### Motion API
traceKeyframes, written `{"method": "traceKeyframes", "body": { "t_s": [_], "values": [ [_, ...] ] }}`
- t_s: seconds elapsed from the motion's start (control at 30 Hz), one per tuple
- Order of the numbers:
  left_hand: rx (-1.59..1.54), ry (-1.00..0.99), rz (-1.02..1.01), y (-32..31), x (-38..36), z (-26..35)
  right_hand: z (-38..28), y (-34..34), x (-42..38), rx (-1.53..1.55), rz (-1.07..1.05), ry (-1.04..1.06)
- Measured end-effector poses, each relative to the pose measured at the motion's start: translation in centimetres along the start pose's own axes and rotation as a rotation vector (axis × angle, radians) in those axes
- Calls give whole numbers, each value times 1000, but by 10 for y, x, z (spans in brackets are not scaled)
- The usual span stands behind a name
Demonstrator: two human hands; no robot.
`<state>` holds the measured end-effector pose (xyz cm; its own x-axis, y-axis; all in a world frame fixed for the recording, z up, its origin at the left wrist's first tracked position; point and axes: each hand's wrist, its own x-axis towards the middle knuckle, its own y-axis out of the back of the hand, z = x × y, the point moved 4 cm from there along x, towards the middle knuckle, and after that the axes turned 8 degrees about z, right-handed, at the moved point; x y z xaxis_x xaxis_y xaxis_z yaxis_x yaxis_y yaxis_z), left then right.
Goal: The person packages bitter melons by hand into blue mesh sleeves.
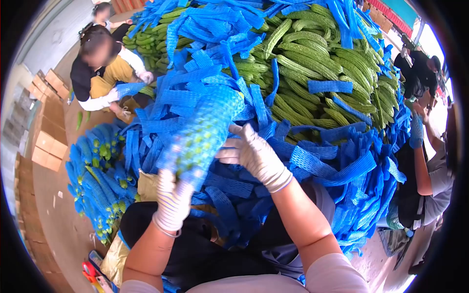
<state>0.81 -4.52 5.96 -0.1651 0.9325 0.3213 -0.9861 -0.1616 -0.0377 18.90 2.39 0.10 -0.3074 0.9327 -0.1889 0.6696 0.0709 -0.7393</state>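
A bundle of green bitter melons in a blue foam net sleeve (202, 132) is tilted in front of me, blurred by motion. My left hand (173, 198), in a white striped glove, grips its lower end. Beside the bundle's right edge is my gloved right hand (256, 158), fingers apart and pointing at it; whether the fingertips touch the net cannot be made out. Loose blue net sleeves (229, 185) lie heaped under both hands. Behind them rises a big pile of bare bitter melons (312, 63).
Netted bitter melons (105, 166) are stacked at the left. A person (100, 71) at the upper left handles a blue sleeve; other people work at the right, one arm (422, 161) near the heap. Cardboard boxes (49, 141) line the left side. Red-handled scissors (90, 271) lie lower left.
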Motion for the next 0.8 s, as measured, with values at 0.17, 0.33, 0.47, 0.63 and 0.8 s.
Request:
{"method": "traceKeyframes", "body": {
  "t_s": [0.17,0.33,0.47,0.63,0.8],
  "values": [
    [408,-217,-753,-35,-16,18,17,10,6,235,-4,-64],
    [-38,330,-148,30,30,18,22,4,-12,292,-288,-276],
    [134,31,-17,12,36,8,39,-13,-23,176,-317,-325],
    [273,-366,-64,18,33,26,32,-32,-31,90,-342,-301],
    [-117,6,153,46,46,29,33,-43,-55,333,-447,-461]
  ]
}}
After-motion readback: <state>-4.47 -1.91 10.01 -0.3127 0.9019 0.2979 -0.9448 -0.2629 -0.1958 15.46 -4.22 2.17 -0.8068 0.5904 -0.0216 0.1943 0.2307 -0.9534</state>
